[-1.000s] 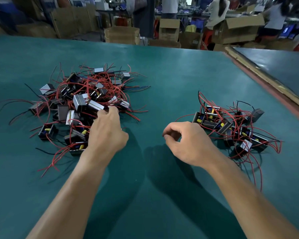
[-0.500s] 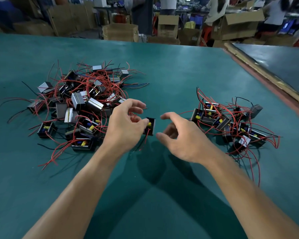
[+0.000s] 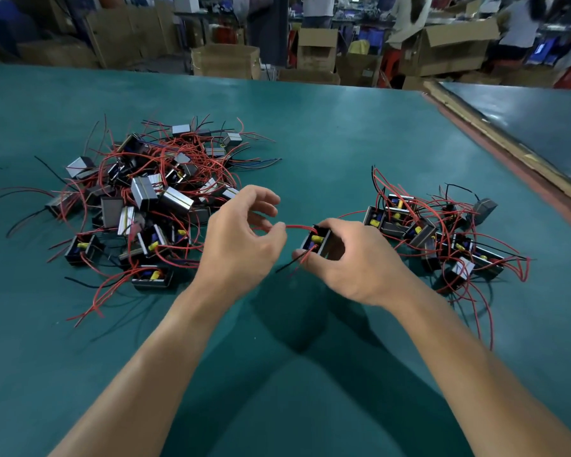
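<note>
One small black plastic box module with yellow part [image 3: 317, 240] gripped in curled fingers of right hand [image 3: 353, 262], above middle of teal desk [image 3: 310, 143]. One red wire lead [image 3: 297, 226] from it pinched by left hand [image 3: 241, 245], other fingers spread. Two tangled heaps of like modules: larger heap [image 3: 145, 199] toward left edge, smaller heap [image 3: 442, 239] toward right edge.

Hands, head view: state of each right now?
Left hand: pinches the red wire between thumb and forefinger, other fingers loose.
Right hand: grips the black module that the wire runs from.
</note>
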The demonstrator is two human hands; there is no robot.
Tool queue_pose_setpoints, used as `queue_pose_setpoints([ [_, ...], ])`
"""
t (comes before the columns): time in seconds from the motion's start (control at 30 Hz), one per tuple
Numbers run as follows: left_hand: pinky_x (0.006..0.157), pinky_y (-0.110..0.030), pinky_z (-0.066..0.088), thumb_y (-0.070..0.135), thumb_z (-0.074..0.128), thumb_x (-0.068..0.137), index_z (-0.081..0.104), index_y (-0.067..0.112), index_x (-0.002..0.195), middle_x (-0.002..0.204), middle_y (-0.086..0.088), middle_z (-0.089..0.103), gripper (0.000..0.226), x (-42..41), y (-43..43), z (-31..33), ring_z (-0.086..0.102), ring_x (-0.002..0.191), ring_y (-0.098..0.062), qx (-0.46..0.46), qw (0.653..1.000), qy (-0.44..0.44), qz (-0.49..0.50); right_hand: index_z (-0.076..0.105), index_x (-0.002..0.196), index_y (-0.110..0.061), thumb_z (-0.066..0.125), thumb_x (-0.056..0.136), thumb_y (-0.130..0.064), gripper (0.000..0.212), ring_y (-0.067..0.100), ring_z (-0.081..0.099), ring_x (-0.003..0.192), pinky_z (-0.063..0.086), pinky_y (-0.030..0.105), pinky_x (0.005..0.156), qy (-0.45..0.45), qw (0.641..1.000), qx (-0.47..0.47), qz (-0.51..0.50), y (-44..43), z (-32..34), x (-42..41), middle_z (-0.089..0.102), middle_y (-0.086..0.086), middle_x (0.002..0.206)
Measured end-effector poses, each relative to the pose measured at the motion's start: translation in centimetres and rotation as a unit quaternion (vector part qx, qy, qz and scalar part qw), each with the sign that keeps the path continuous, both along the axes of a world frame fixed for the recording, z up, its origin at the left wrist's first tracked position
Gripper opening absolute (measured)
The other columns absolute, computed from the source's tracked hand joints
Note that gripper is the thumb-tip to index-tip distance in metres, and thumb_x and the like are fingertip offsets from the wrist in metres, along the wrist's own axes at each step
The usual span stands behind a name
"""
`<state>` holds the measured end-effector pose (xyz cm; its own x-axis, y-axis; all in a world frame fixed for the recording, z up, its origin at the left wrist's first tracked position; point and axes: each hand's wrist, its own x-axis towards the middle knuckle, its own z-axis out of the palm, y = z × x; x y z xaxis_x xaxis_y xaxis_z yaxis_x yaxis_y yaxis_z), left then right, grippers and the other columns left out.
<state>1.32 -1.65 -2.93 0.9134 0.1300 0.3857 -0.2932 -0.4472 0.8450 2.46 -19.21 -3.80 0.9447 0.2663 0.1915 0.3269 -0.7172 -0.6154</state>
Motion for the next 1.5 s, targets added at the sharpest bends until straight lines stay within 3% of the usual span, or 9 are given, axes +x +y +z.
queue_pose_setpoints([
  [0.2,0.096,-0.027,0.034,0.013,0.065,0.075,0.059,0.016,0.118,0.116,-0.003,0.061,0.043,0.2,2.4,1.1,0.051,0.110,-0.026,0.162,0.950,-0.114,0.242,0.064,0.077,-0.025,0.061,0.077,-0.066,0.041,0.015,0.062,0.073,0.048,0.029,0.064,0.024,0.993,-0.114,-0.020,-0.7,0.3,0.0,0.066,-0.009,0.071],
  [0.33,0.105,-0.046,0.028,0.024,0.075,0.075,0.032,0.007,0.139,0.142,-0.018,0.034,0.079,0.6,3.5,0.6,0.027,0.131,-0.037,0.266,0.931,0.112,0.224,0.065,0.093,-0.028,0.065,0.077,-0.051,0.028,0.015,0.064,0.083,0.051,0.031,0.073,0.043,0.993,-0.108,0.027,-0.4,0.2,-0.3,0.068,-0.012,0.084],
  [0.47,0.092,-0.048,0.039,0.022,0.074,0.078,0.033,0.002,0.125,0.138,-0.021,0.027,0.065,0.7,3.3,-0.3,0.035,0.121,-0.043,0.333,0.905,0.196,0.180,0.060,0.119,-0.031,0.067,0.081,-0.036,0.039,0.019,0.061,0.100,0.050,0.034,0.088,0.042,0.990,-0.126,0.036,-0.5,0.2,-0.4,0.068,-0.008,0.107],
  [0.7,0.085,-0.038,0.043,0.016,0.062,0.082,0.051,0.010,0.120,0.110,-0.010,0.063,0.040,1.2,3.7,-0.7,0.055,0.103,-0.033,0.302,0.919,0.205,0.148,0.065,0.106,-0.029,0.065,0.082,-0.042,0.028,0.021,0.056,0.094,0.048,0.036,0.084,0.046,0.987,-0.148,0.048,-0.5,0.3,-0.3,0.056,-0.002,0.098],
  [0.93,0.066,-0.021,0.042,0.025,0.065,0.082,0.065,0.017,0.096,0.066,0.010,0.064,0.016,1.5,2.8,-0.4,0.058,0.069,-0.005,0.164,0.968,0.095,0.164,0.064,0.078,-0.023,0.063,0.080,-0.047,0.024,0.019,0.059,0.078,0.048,0.029,0.067,0.044,0.985,-0.155,0.063,-0.4,0.9,-0.6,0.062,-0.008,0.073],
  [1.13,0.049,-0.014,0.038,0.011,0.067,0.085,0.065,0.017,0.077,0.051,0.009,0.056,0.010,0.8,1.0,0.3,0.044,0.044,-0.005,-0.043,0.997,0.026,0.062,0.060,0.126,-0.018,0.061,0.073,-0.056,0.065,0.016,0.054,0.116,0.045,0.033,0.100,0.077,0.985,-0.119,0.096,-0.4,1.0,-0.8,0.063,-0.008,0.118],
  [1.27,0.050,-0.017,0.041,0.000,0.063,0.086,0.064,0.011,0.077,0.052,-0.002,0.054,0.013,-0.2,-0.1,1.1,0.046,0.047,-0.013,-0.196,0.973,0.057,-0.111,0.054,0.130,-0.040,0.068,0.077,-0.059,0.058,0.001,0.053,0.108,0.037,0.011,0.087,0.071,0.994,-0.016,0.081,0.1,0.9,-1.1,0.060,-0.021,0.108],
  [1.37,0.054,-0.024,0.039,0.008,0.057,0.079,0.063,0.011,0.078,0.052,-0.001,0.050,0.007,-0.7,-0.4,1.3,0.045,0.049,-0.014,-0.250,0.933,0.113,-0.232,0.054,0.134,-0.033,0.071,0.082,-0.053,0.058,0.007,0.057,0.105,0.041,0.023,0.095,0.059,0.995,-0.011,0.073,0.6,0.7,-1.1,0.061,-0.017,0.101],
  [1.5,0.058,-0.029,0.037,0.004,0.052,0.079,0.064,0.012,0.081,0.054,-0.001,0.050,0.015,-0.7,-0.3,1.3,0.042,0.051,-0.014,-0.290,0.907,0.129,-0.278,0.066,0.103,-0.037,0.069,0.087,-0.037,0.017,0.013,0.064,0.088,0.049,0.036,0.090,0.011,0.994,0.005,0.105,1.0,0.5,-1.0,0.070,-0.008,0.093],
])
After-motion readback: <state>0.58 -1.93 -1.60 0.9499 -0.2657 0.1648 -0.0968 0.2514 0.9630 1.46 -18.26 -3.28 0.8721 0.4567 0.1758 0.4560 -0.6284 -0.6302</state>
